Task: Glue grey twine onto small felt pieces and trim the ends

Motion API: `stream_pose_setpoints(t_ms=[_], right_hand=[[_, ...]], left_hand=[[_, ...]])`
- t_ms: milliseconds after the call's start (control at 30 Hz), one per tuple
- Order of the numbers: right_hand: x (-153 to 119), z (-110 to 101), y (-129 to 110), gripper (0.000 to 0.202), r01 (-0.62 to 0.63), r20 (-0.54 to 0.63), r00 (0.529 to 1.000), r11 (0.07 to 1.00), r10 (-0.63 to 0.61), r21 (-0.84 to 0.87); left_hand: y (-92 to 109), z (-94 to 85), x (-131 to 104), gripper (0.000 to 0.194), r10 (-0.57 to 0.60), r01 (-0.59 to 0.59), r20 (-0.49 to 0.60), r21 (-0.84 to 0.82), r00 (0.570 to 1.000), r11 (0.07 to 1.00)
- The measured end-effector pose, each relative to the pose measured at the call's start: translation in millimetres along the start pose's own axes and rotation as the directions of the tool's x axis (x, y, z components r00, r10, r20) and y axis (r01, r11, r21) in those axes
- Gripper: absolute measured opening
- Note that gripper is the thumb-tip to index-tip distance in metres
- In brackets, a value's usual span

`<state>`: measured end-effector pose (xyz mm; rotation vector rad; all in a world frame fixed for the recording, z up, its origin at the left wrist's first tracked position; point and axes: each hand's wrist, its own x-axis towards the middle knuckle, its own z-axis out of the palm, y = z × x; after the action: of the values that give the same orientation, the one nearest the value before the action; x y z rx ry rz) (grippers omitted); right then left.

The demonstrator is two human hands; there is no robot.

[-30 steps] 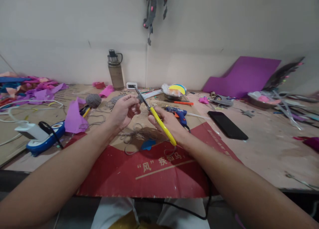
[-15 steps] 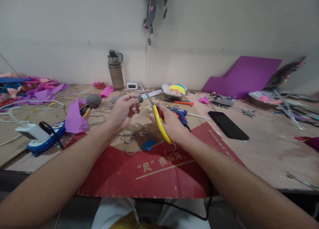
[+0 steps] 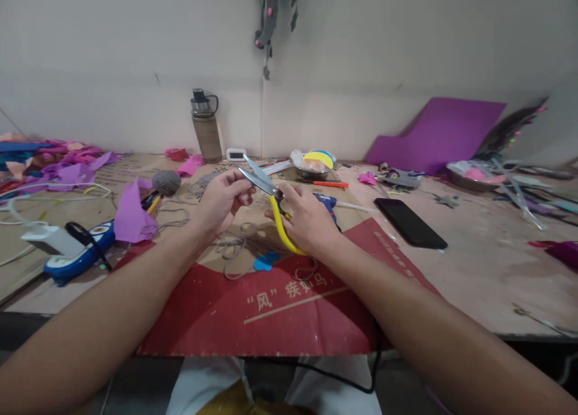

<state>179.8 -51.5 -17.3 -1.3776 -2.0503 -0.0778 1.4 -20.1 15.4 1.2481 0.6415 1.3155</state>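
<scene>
My right hand (image 3: 307, 221) grips a pair of yellow-handled scissors (image 3: 283, 228), with the blades parted and pointing up and left. Just left of it, my left hand (image 3: 227, 199) is closed in a pinch at the blades. A small grey piece of felt showed at those fingertips a moment ago; the blades and fingers now mostly hide it. Below the hands, a blue cut-out piece (image 3: 266, 260) and loose grey yarn (image 3: 232, 246) lie on the cardboard. A blue glue gun (image 3: 329, 203) sits partly behind my right hand.
Red-printed cardboard (image 3: 271, 330) covers the table's front. To the right lies a black phone (image 3: 410, 223). A yarn ball (image 3: 167, 183), purple felt (image 3: 134, 213) and a blue power strip (image 3: 81, 258) are on the left. A bottle (image 3: 206, 132) and a bowl (image 3: 313, 173) stand at the back.
The scissors have swung down and left, and their blades have opened across my left fingertips. My left hand has hardly moved. The whole view has shifted slightly.
</scene>
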Motion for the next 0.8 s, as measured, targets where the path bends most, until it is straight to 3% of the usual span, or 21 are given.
stream_pose_setpoints(t_ms=[800], right_hand=[[0.9,-2.7,-0.5,0.059,-0.007,0.029,1.0,0.996,0.01,-0.093]], left_hand=[[1.1,-1.0,2.3,0.008,0.007,-0.007,-0.047,0.001,0.999,1.0]])
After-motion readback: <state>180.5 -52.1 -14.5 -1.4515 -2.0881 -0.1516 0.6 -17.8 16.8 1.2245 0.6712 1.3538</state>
